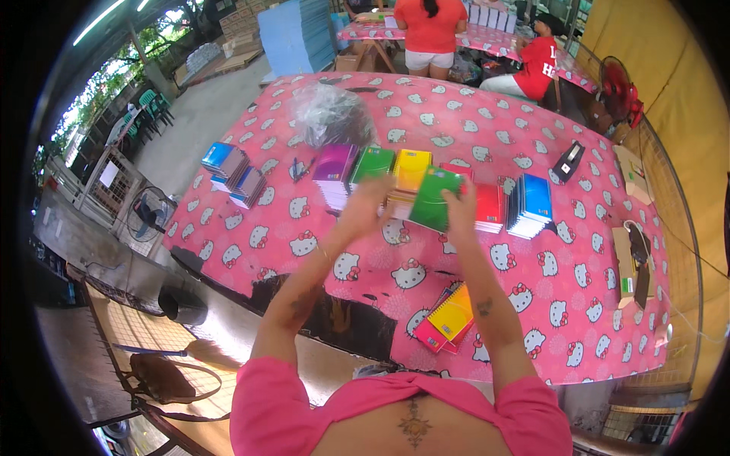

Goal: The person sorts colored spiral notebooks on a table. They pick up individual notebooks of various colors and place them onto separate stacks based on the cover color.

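A green spiral notebook is tilted in my right hand, gripped at its right edge. My left hand is in front of the green notebook stack and beside the yellow notebook stack; motion smears its fingers. To the left rises a purple notebook stack. Right of my right hand are a red notebook stack and a blue notebook stack. Closer to me, a yellow notebook lies across red notebooks.
More blue notebook stacks stand at the table's left. Crumpled clear plastic lies behind the stacks. A black stapler-like tool and open cardboard boxes are at the right. Two people in red are beyond the pink-covered table.
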Demonstrator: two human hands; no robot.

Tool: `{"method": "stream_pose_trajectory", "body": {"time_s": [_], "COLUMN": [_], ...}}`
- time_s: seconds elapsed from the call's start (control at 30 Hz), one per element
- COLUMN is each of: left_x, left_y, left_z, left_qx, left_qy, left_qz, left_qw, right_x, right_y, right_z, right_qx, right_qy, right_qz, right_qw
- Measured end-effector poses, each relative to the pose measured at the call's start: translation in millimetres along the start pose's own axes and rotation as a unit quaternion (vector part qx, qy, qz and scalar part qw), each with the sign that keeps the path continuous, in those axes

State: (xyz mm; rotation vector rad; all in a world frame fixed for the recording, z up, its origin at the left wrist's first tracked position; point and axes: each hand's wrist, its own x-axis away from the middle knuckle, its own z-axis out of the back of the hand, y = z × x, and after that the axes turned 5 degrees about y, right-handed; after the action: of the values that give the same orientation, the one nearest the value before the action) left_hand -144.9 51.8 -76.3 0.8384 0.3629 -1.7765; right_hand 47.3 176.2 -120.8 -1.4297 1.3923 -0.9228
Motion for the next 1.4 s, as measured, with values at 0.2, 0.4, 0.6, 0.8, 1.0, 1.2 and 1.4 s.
{"method": "stream_pose_trajectory", "body": {"time_s": [0.2,0.4,0.6,0.8,1.0,1.2,1.4], "left_x": [16,-54,-9,48,3,26,53], "left_y": [-47,69,155,192,44,-58,-108], "left_z": [2,76,-20,-83,-47,-6,40], "left_qx": [-0.122,0.075,0.062,0.167,-0.017,-0.253,-0.272], "left_qy": [-0.068,-0.145,-0.412,-0.27,0.014,0.116,-0.048], "left_qz": [0.15,0.219,-0.045,0.215,0.25,0.193,0.147], "left_qw": [0.979,0.962,0.908,0.924,0.968,0.941,0.95], "right_x": [90,206,209,168,55,-22,-51], "right_y": [-81,16,26,24,-8,3,10], "right_z": [93,191,195,198,52,-57,-29], "right_qx": [-0.102,0.223,0.379,0.403,0.236,0.509,0.352], "right_qy": [-0.028,0.016,0.006,0.099,-0.056,-0.104,-0.081], "right_qz": [-0.099,-0.029,0.054,0.004,0.176,0.111,0.142], "right_qw": [0.989,0.974,0.924,0.91,0.954,0.847,0.922]}}
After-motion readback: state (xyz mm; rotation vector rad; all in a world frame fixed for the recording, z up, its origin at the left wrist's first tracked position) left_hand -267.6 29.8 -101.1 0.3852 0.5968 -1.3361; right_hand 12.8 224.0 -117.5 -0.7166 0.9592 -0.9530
